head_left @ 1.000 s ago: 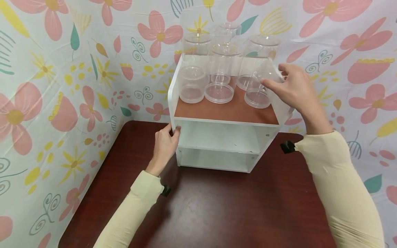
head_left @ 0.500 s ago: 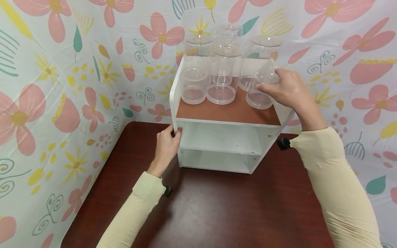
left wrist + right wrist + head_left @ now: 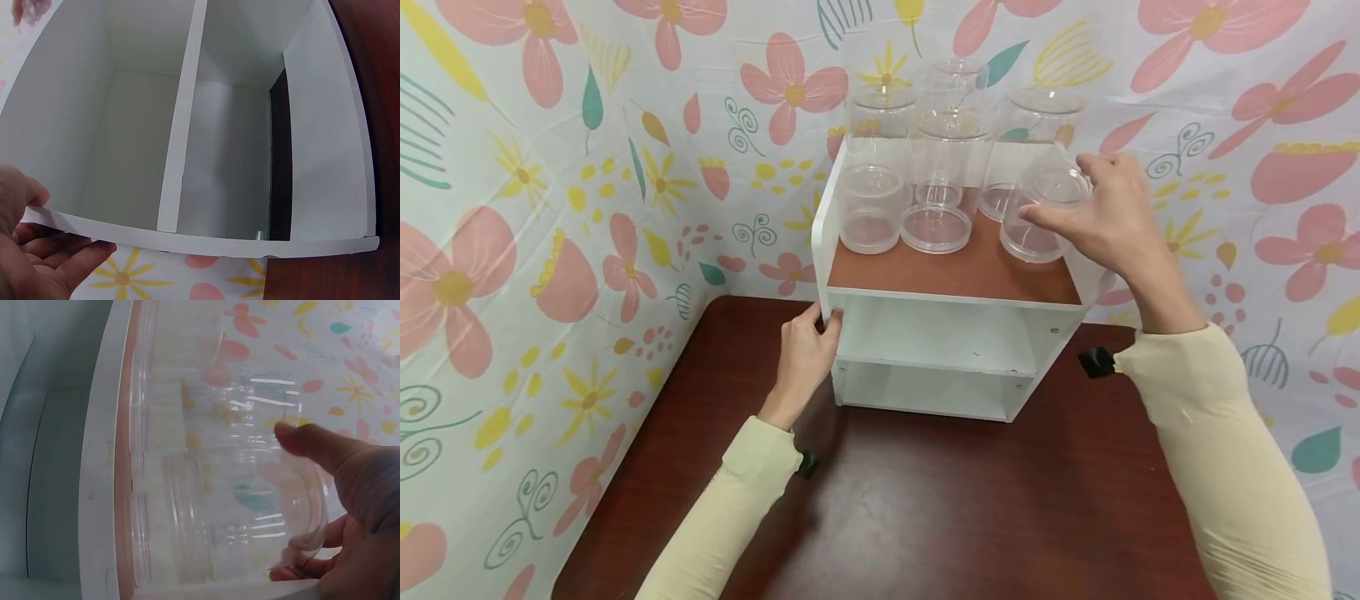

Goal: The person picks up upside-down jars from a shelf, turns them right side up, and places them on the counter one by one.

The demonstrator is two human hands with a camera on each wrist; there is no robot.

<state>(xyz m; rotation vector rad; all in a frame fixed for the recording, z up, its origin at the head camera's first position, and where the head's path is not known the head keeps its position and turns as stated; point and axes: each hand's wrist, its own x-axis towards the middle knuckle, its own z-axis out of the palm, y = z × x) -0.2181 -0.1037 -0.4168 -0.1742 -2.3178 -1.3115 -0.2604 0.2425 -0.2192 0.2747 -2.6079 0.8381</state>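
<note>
A short see-through jar (image 3: 1039,223) is at the front right corner of the top of a white shelf (image 3: 928,362), gripped by the right hand (image 3: 1112,204) near its upper end, thumb on the near side and fingers on the far side. In the right wrist view its base sits slightly off the brown board (image 3: 951,275); it leans a little. The right panel (image 3: 1084,265) is just beside it, leaving little room on that side. A tall jar (image 3: 1045,125) stands close behind. Toward the middle, a strip of board separates it from another tall jar (image 3: 942,187), which has a second short jar (image 3: 871,212) beside it by the left panel (image 3: 826,242). Two more tall jars, one at the back left (image 3: 883,125) and one at the back middle (image 3: 958,83), stand behind these. A strip of board runs between the front row and the front edge.

The left hand (image 3: 805,350) pinches the front edge of the left panel, thumb inside and fingers outside. Below the board, an upper compartment (image 3: 936,329) and a lower compartment (image 3: 925,387) open forward. The dark red table (image 3: 940,508) spreads broadly in front of the shelf, with narrower stretches at both sides. Flowered cloth (image 3: 700,242) rises close behind.
</note>
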